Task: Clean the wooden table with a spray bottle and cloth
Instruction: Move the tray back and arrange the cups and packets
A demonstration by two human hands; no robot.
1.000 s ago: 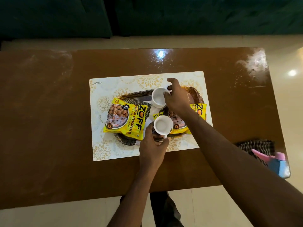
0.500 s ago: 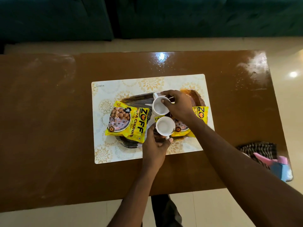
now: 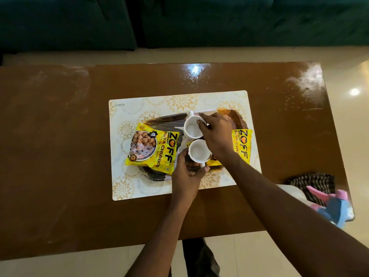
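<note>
Nearest me, the left hand [image 3: 186,173] is pinching the near cup [image 3: 198,150] and the right hand [image 3: 216,134] the far cup [image 3: 192,127] on the tray [image 3: 159,124], seemingly clearing the table [image 3: 60,156]; spray bottle [image 3: 332,204] and cloth [image 3: 315,184] are waiting right of the tray.

A: What does the right hand [image 3: 216,136] hide?
B: Most of the second yellow packet [image 3: 242,145] beneath it, and the tray [image 3: 159,122] middle.
A: And past its forearm?
B: The spray bottle [image 3: 335,206] is partly covered; the striped cloth [image 3: 313,182] lies half behind it. The tabletop [image 3: 60,156] runs off left.
</note>
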